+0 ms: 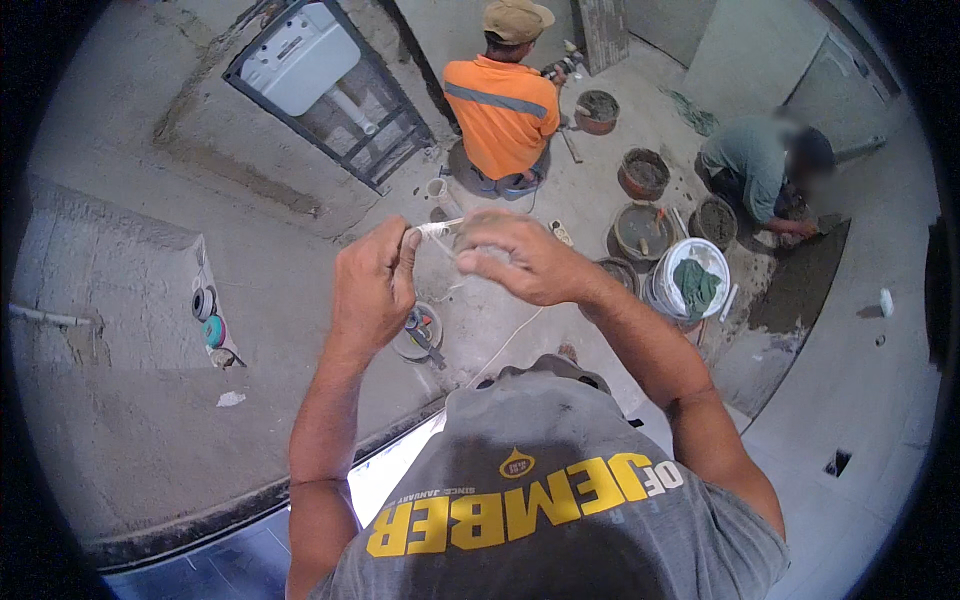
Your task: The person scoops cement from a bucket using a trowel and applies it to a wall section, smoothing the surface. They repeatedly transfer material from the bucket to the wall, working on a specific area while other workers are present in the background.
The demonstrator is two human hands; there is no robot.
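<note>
White strip lies just right of the left hand, whose thumb and fingers pinch it; the right hand curls beside it, blurred, its grip too unclear to tell; the step looks like winding, and the next move calls for steady tension

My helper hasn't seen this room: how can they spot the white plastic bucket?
From the person in the grey-striped orange top, look right to the round tubs on the floor. At their near end, just beyond the wearer's right forearm, stands the bucket. Unlike the darker tubs, it is bright white, with a green cloth at its mouth.
</note>
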